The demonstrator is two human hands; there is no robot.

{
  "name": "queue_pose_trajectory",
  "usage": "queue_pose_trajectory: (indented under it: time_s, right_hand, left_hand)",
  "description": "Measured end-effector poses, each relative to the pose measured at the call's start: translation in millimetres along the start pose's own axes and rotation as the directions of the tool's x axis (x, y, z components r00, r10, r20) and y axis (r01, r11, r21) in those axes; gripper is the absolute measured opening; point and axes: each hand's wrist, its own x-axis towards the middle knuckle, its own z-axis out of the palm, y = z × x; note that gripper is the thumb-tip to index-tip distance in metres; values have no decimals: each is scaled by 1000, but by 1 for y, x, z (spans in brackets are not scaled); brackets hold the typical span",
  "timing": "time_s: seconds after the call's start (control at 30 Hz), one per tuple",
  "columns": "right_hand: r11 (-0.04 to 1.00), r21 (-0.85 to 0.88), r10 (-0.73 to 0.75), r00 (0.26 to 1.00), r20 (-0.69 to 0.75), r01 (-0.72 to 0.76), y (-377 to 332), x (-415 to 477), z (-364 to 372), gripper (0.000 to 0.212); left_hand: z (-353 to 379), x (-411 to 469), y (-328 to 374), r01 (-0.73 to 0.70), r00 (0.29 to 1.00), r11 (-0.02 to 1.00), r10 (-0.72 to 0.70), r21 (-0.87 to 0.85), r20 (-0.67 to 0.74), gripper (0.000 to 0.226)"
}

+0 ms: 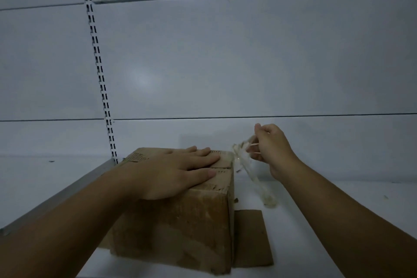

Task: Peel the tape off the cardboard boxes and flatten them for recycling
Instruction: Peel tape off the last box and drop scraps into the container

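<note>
A worn brown cardboard box (185, 223) stands on a white shelf (316, 210). My left hand (173, 169) lies flat on the box's top, fingers straight, pressing down near the centre seam. To the right of the box, my right hand (270, 146) pinches a strip of clear tape (252, 171). The crumpled strip runs from the box's top right edge up to my fingers, and a loose tail hangs down to the shelf.
A flat piece of cardboard (250, 239) lies on the shelf under and to the right of the box. A grey panelled back wall with a slotted upright (99, 70) rises behind. A metal shelf edge (56, 198) runs along the left.
</note>
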Motion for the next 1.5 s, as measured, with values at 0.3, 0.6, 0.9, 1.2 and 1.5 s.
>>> queue_pose_trajectory:
  time_s: [0.3, 0.6, 0.9, 1.2, 1.5]
  right_hand:
    - [977, 157, 38, 847, 531, -143, -8, -24, -19, 75]
    - [572, -553, -456, 795, 400, 606, 11, -24, -21, 35]
    - [993, -42, -98, 977, 187, 107, 11, 4, -43, 38]
    - [822, 551, 15, 973, 231, -143, -33, -7, -66, 40]
    - [566, 821, -142, 971, 189, -77, -58, -28, -74, 36]
  left_hand:
    - [-4, 8, -18, -44, 999, 988, 41, -151, -20, 54]
    - [-3, 8, -18, -56, 998, 956, 41, -289, -57, 39]
    - [4, 7, -9, -12, 982, 974, -31, -228, -186, 58]
    - [6, -1, -6, 38, 931, 995, 0, 96, -365, 61]
    - [22, -6, 97, -250, 560, 901, -164, -354, -812, 29]
